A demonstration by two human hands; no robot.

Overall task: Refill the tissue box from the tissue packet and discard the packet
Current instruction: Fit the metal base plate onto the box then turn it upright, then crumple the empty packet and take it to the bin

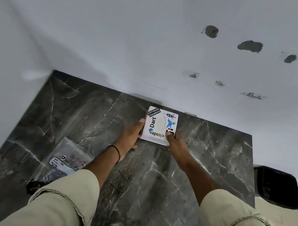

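Left hand [131, 135] fingers pressed flat on the left side, right hand [175, 143] thumb on top, clamping the white stickered square tissue box [158, 126] at the dark marble counter's [151, 191] 12 o'clock; risk: crumpled clear plastic tissue packet [64, 160] at 8 o'clock gets swept off by a sleeve, missing the black bin [276, 187] at 3 o'clock.

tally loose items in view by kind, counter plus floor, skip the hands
Tissue box: 1
Tissue packet: 1
Black bin: 1
Total: 3
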